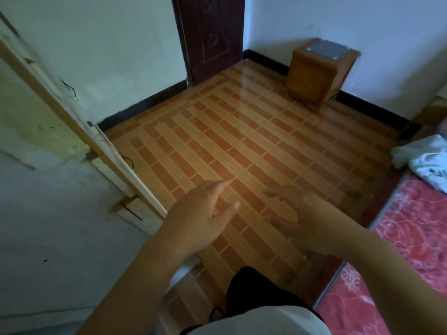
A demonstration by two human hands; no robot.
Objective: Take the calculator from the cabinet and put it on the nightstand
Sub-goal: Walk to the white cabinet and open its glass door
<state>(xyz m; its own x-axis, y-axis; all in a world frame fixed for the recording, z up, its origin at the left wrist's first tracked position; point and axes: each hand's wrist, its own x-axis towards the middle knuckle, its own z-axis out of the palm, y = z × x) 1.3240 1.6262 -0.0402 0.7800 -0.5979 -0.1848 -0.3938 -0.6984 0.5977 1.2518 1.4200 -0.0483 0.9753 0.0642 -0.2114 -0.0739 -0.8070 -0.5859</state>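
Observation:
My left hand and my right hand are held out over the tiled floor, fingers apart and nothing in them; the right one is blurred. A pale cabinet with a wooden edge strip fills the left side, close beside my left arm. The small brown wooden nightstand stands in the far corner against the wall, well beyond both hands. A flat grey rectangular thing lies on its top; I cannot tell whether it is the calculator.
A dark red door stands at the back wall, left of the nightstand. A bed with a red patterned cover and white cloth runs along the right. Orange brick-pattern floor lies between me and the nightstand.

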